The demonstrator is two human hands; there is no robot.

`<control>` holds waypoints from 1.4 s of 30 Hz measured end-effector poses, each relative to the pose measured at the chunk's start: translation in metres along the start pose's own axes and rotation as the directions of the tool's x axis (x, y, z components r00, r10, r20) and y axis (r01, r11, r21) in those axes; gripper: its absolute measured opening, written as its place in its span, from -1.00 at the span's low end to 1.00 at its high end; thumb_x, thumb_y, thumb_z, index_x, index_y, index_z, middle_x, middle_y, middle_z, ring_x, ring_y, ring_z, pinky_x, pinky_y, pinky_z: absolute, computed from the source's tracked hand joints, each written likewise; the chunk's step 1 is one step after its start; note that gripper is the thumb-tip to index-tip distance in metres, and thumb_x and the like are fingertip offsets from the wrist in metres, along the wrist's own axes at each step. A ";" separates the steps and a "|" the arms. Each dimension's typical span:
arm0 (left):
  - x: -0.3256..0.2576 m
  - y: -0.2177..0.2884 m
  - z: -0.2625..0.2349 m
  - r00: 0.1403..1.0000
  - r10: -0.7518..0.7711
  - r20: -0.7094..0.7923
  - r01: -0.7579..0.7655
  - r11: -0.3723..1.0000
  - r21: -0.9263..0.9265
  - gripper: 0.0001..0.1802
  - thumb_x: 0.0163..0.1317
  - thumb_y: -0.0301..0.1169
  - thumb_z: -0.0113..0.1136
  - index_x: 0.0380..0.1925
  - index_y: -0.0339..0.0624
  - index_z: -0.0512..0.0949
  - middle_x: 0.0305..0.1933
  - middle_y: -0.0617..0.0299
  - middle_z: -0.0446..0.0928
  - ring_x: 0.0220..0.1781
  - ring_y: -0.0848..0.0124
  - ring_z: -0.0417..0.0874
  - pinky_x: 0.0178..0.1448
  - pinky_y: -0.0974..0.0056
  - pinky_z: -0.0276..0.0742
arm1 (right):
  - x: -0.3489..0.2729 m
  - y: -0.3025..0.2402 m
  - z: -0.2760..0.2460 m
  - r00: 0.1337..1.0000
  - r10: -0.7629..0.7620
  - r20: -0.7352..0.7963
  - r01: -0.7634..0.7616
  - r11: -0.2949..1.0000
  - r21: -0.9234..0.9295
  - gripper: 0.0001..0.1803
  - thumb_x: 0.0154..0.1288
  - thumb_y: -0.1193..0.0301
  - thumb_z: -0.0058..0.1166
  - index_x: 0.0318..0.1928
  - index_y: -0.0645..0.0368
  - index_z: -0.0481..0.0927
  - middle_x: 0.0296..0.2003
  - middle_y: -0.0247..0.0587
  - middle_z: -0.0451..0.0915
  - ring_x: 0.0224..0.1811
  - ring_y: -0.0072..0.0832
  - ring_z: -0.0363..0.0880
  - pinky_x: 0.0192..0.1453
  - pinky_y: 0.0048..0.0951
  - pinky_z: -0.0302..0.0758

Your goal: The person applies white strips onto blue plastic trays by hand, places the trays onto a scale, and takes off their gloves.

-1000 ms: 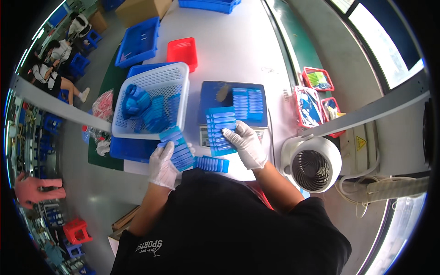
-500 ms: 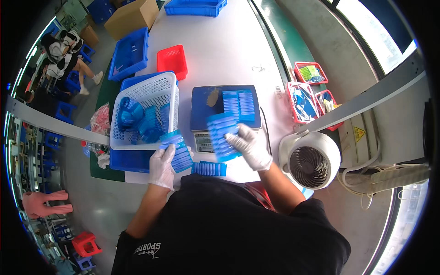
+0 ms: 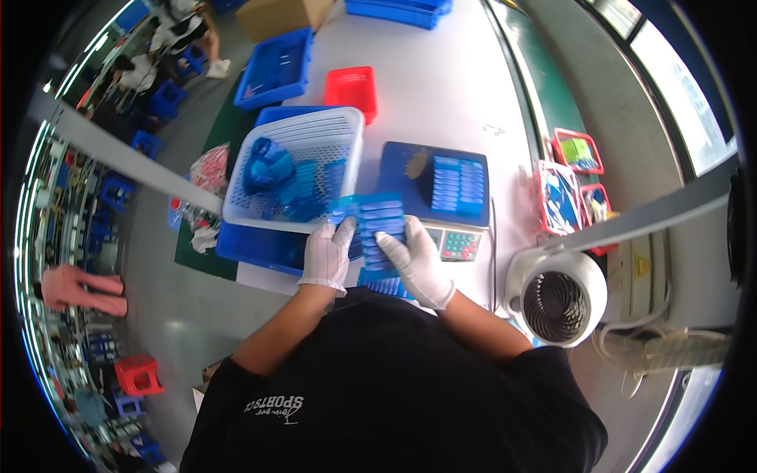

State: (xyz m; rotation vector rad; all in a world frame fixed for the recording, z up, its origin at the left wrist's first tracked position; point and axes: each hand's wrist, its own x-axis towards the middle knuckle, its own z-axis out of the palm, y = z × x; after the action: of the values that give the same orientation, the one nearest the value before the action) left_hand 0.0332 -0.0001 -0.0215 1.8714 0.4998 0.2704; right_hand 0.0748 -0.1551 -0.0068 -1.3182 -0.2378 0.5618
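Note:
My gloved right hand (image 3: 419,266) is closed on a blue ribbed strip of narrow joined segments (image 3: 382,217), its thumb across the front. My gloved left hand (image 3: 326,254) pinches a second blue ribbed strip (image 3: 342,208), partly hidden behind the first where the two meet. Behind them, a weighing scale (image 3: 400,193) with a blue top carries more blue ribbed strips (image 3: 458,186) side by side. Further strips (image 3: 386,286) lie at the table's near edge, below my hands. Left of the scale, a white perforated basket (image 3: 356,150) holds blue strips and a crumpled blue bundle (image 3: 268,165).
A red basket (image 3: 352,88) and blue trays (image 3: 276,67) stand at the far left of the table (image 3: 441,87). At right are a white fan (image 3: 591,296) and red baskets of packets (image 3: 561,197). A grey bar (image 3: 662,205) crosses the right side; people sit far left.
My right hand has brought its strip left, against the one in my left hand. The two hands are now close together. The whole view has shifted, with the table appearing further right.

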 end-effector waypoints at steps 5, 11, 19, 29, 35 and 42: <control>-0.008 -0.013 -0.026 0.988 -0.105 -0.113 0.082 0.978 -0.190 -0.67 0.33 -0.24 0.10 -0.12 -0.31 0.55 -0.29 0.01 0.61 -0.31 0.32 0.59 -0.13 0.25 0.49 | 0.004 -0.011 -0.007 0.992 0.008 0.123 0.021 0.972 -0.236 -0.69 0.32 0.39 0.06 -0.03 0.36 0.46 -0.25 -0.27 0.56 -0.22 -0.59 0.47 -0.10 -0.51 0.46; -0.005 -0.004 -0.043 0.982 0.080 -0.170 -0.132 0.937 -0.325 -0.67 0.34 -0.24 0.04 -0.06 -0.24 0.54 -0.19 -0.06 0.62 -0.15 0.10 0.65 -0.06 0.18 0.50 | 0.010 -0.013 -0.027 0.811 0.063 0.582 0.275 0.836 -0.474 -0.69 0.20 0.54 0.09 -0.02 0.29 0.46 -0.24 -0.36 0.54 -0.22 -0.59 0.47 -0.05 -0.51 0.44; 0.004 -0.004 -0.053 0.927 0.361 -0.101 -0.373 0.917 -0.142 -0.70 0.34 -0.28 0.11 -0.07 -0.27 0.53 -0.24 0.16 0.62 -0.19 0.45 0.61 -0.08 0.33 0.50 | 0.025 -0.065 -0.007 0.716 0.295 0.633 0.476 0.459 -0.751 -0.73 0.23 0.43 0.12 -0.08 0.22 0.49 -0.33 0.02 0.59 -0.25 -0.13 0.56 -0.13 -0.31 0.46; -0.029 0.040 -0.086 0.795 0.343 0.501 -0.319 0.938 -0.137 -0.35 0.20 -0.27 0.22 0.16 -0.52 0.30 0.16 -0.15 0.43 0.13 0.02 0.50 0.22 0.15 0.36 | 0.057 -0.089 -0.014 0.398 0.284 0.872 0.592 0.647 -0.481 -0.74 0.21 0.63 -0.08 -0.07 0.29 0.51 -0.25 0.05 0.55 -0.19 -0.19 0.53 -0.08 -0.31 0.44; -0.009 0.030 -0.065 0.592 0.367 0.717 -0.536 0.844 0.010 -0.52 0.20 -0.22 0.13 -0.10 -0.51 0.51 0.08 -0.15 0.45 0.08 -0.01 0.51 0.15 0.12 0.41 | 0.048 -0.110 0.013 0.333 0.290 0.897 0.863 0.290 -0.414 -0.66 0.13 0.52 0.11 -0.03 0.20 0.54 -0.22 -0.04 0.61 -0.18 -0.13 0.56 -0.04 -0.31 0.47; -0.022 0.030 -0.077 0.669 0.340 0.661 -0.475 0.879 0.029 -0.65 0.24 -0.15 0.13 -0.35 -0.27 0.58 -0.46 -0.01 0.55 -0.42 0.19 0.60 -0.27 0.17 0.48 | 0.049 -0.109 0.029 0.548 0.215 0.808 0.613 0.555 -0.563 -0.46 -0.01 0.61 0.12 0.09 0.17 0.52 -0.24 -0.06 0.64 -0.23 -0.34 0.65 -0.10 -0.42 0.53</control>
State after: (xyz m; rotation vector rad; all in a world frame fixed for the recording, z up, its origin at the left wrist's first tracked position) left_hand -0.0123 0.0456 0.0348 2.1099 -0.4006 -0.1485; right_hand 0.1298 -0.1210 0.0981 -1.7784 -1.6649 0.8630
